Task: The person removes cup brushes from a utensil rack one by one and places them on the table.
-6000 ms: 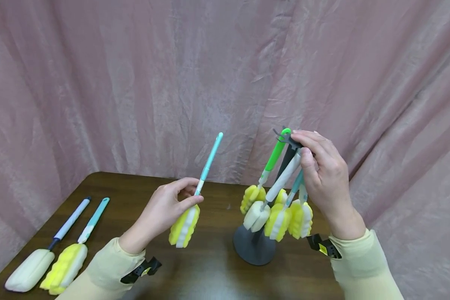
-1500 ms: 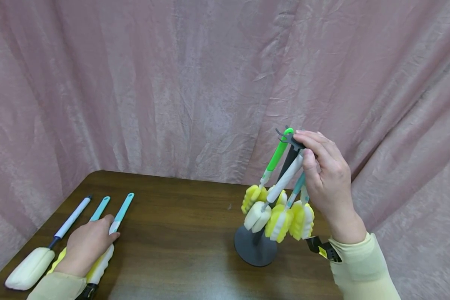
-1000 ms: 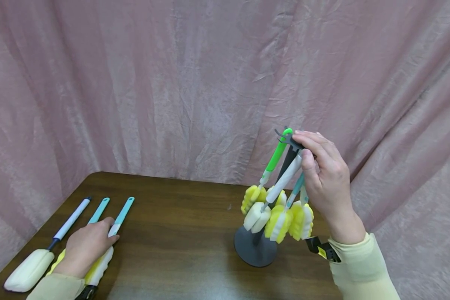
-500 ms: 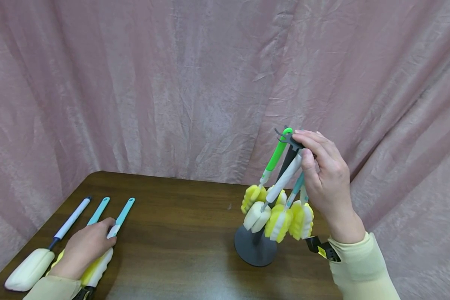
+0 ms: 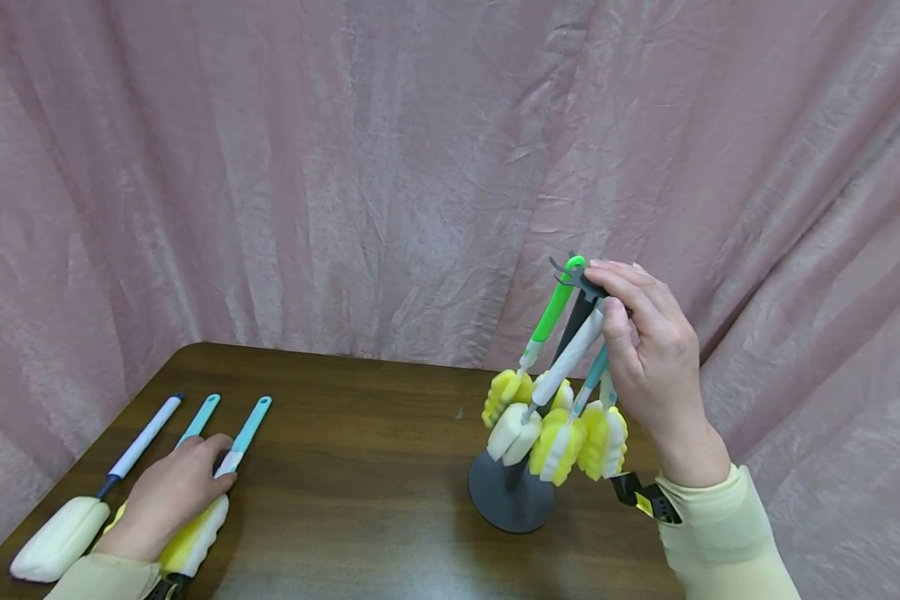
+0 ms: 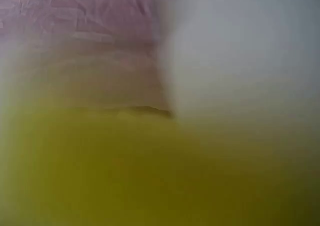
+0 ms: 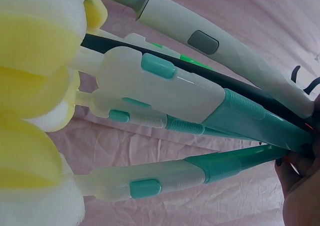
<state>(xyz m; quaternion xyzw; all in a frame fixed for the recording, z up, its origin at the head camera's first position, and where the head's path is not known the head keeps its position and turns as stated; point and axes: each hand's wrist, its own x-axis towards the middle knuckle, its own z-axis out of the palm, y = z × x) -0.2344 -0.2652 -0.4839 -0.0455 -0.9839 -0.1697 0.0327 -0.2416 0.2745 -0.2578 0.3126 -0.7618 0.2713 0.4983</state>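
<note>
At the table's left, my left hand (image 5: 172,492) holds a sponge bottle brush (image 5: 247,429) lying on the wood, thumb on the right side of its white neck and fingers over the top. This hand hides part of the middle brush (image 5: 198,418). The left wrist view is mostly blurred yellow sponge (image 6: 100,171). My right hand (image 5: 656,350) grips the top of a dark hook stand (image 5: 510,500), where several sponge brushes hang. Among them are one with a green handle (image 5: 551,312) and one with a white handle (image 7: 200,45). Teal handles (image 7: 230,161) hang closest to my right fingers.
A cream-headed brush (image 5: 63,537) with a white and navy handle lies farthest left on the brown table (image 5: 360,467). Behind the table hangs a pink curtain (image 5: 345,167). Bare prongs (image 5: 558,267) stick out on the stand's left side.
Since six seconds ago, my left hand has carried the teal-handled bottle brush from mid-table down to the left, beside the two lying there. Lately it barely shifts. My right hand stays on the stand.
</note>
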